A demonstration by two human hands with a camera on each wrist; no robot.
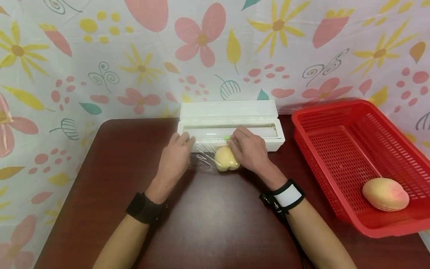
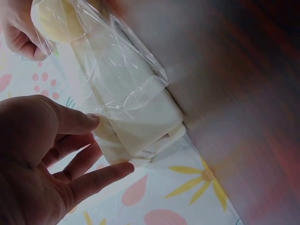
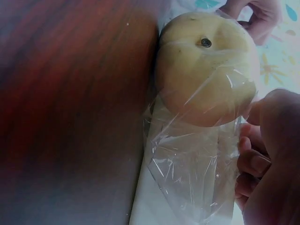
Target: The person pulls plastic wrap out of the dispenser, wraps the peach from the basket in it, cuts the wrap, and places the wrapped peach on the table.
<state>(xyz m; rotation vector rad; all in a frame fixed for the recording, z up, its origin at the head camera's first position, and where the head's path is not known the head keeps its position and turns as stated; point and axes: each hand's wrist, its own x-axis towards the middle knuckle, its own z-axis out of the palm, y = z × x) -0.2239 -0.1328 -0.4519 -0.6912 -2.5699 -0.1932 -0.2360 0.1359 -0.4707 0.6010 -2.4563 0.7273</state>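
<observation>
A white cling film box (image 1: 201, 147) stands with its lid up at the table's back, a film roll (image 1: 215, 132) inside. My left hand (image 1: 176, 153) holds the box's left front corner, thumb on the front edge and fingers at the end. My right hand (image 1: 248, 147) has curled fingers at the green slide cutter (image 1: 227, 138) on the front rim; its exact grip is partly hidden. Clear cling film (image 3: 187, 173) hangs over the front and drapes across a yellow peach (image 1: 226, 158) in front of the box. In the right wrist view the film lies wrinkled beside the peach.
A red plastic basket (image 1: 322, 186) stands on the right, with another peach (image 1: 385, 194) in it. Behind the brown table (image 1: 215, 224) hangs a flower-patterned cloth (image 1: 141, 48). A dark cable (image 1: 295, 239) runs along the right forearm.
</observation>
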